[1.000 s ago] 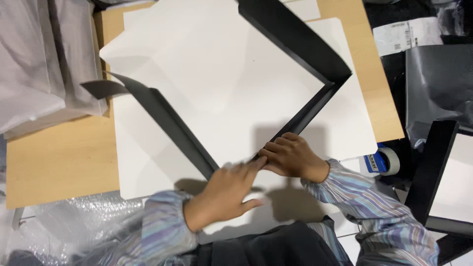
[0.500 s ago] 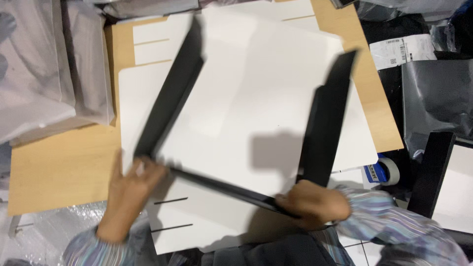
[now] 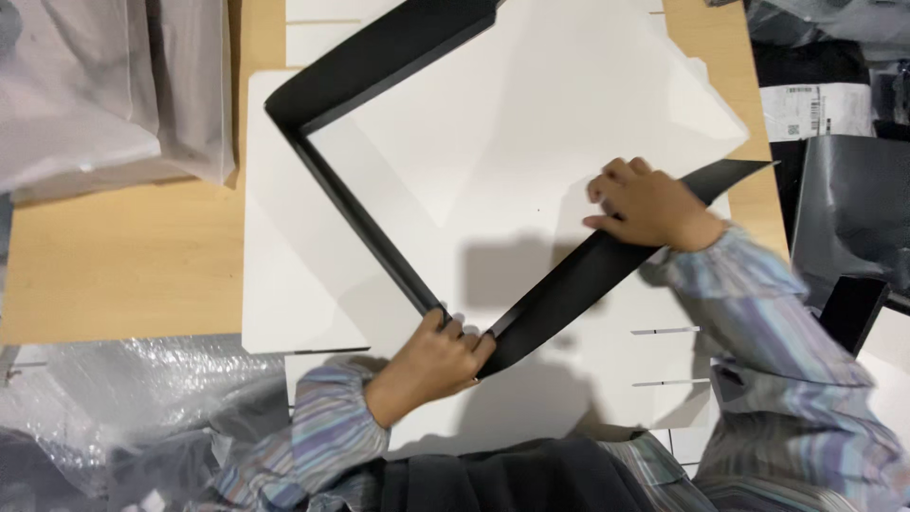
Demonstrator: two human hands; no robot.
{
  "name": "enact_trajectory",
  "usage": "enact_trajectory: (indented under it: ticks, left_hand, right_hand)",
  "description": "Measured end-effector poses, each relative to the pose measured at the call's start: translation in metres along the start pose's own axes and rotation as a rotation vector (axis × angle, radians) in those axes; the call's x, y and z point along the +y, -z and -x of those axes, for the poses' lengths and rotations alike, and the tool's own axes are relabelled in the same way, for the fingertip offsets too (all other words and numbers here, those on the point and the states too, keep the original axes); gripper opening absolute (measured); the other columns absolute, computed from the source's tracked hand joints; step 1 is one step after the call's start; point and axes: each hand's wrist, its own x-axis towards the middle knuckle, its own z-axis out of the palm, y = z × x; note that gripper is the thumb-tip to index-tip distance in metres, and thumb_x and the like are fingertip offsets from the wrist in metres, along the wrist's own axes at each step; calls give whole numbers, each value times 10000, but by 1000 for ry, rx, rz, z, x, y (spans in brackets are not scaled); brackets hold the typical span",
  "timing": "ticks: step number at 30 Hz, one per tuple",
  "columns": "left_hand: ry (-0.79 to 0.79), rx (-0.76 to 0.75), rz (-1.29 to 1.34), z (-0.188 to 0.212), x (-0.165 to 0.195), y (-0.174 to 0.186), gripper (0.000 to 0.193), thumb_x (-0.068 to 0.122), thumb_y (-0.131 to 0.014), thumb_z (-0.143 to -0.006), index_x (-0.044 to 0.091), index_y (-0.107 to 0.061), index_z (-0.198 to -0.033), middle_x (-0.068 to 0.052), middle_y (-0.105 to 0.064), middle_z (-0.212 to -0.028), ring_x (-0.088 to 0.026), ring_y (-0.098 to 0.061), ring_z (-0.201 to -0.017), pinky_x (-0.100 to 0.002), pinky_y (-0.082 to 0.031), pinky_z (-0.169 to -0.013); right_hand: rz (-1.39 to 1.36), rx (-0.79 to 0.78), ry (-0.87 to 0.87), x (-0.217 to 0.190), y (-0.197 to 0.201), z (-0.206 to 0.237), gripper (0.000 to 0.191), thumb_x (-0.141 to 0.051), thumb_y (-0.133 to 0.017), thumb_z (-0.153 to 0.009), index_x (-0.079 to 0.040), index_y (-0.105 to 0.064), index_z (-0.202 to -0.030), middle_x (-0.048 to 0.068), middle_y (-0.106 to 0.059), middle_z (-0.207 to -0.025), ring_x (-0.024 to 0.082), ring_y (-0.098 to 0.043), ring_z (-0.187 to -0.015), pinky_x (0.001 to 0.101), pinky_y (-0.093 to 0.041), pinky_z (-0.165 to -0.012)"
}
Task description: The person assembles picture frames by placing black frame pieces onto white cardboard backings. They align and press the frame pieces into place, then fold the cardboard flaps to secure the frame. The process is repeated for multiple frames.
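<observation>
Two hands on this thing, both gripping; the left hand (image 3: 431,365) has its fingers (image 3: 462,338) curled tight and bunched together right at the near corner of the black frame (image 3: 379,218), pinching where two strips meet; the right hand (image 3: 645,204) has fingers (image 3: 607,185) bent and close together, pressed down on the white sheet (image 3: 531,133) just above the right-hand black strip (image 3: 588,275), thumb side against that strip; can't quite tell if it's actually gripping the strip or only pressing on it. That frame sits like a tilted diamond around the white sheet, on top of more white boards (image 3: 284,284) with little slots cut in; all of it lies on a wooden table (image 3: 114,256). Both sleeves are striped; clear plastic bags (image 3: 104,85) at far left, bubble wrap (image 3: 123,398) near left, dark packaging (image 3: 844,218) off to the right.
</observation>
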Motion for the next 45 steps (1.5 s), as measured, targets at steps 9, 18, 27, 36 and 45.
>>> enact_trajectory:
  ticks: [9,18,27,36,45]
  left_hand:
    - [3,-163,45,2,-26,2,743,594,-823,-583,27,-736,-1056,-42,-707,-652,-201,-712,-697,-381,-517,-740]
    - [57,-216,68,-5,-23,7,546,544,-852,-643,93,-715,-919,-21,-705,-802,-184,-689,-758,-397,-488,-772]
    - [30,-205,92,-7,-27,21,771,590,-848,-545,59,-696,-1082,-37,-736,-849,-257,-642,-1065,-460,-470,-871]
    - [3,-203,130,-4,-30,14,623,552,-867,-565,119,-680,-972,14,-750,-846,-284,-605,-1158,-497,-462,-937]
    - [-93,-125,139,2,-37,9,577,605,-826,-563,141,-693,-880,61,-694,-710,-204,-598,-972,-466,-437,-941]
  right_hand:
    - [-218,-283,287,-32,-14,12,414,-570,-654,-887,-164,-733,-912,53,-680,-773,235,-672,-762,360,-494,-910]
    - [-501,-15,643,-158,-73,-1,235,-195,-710,-798,-14,-695,-948,118,-689,-890,301,-645,-923,434,-506,-910]
    - [-700,-180,611,-153,-56,-3,106,-135,-778,-795,-51,-714,-806,55,-653,-774,250,-614,-809,381,-514,-811]
    - [-674,20,651,-152,-61,10,37,-54,-714,-812,-56,-701,-847,48,-664,-961,236,-589,-921,394,-487,-835]
    - [-579,-7,731,-156,-65,12,145,-68,-694,-785,-67,-726,-926,60,-629,-1169,234,-549,-1019,420,-445,-881]
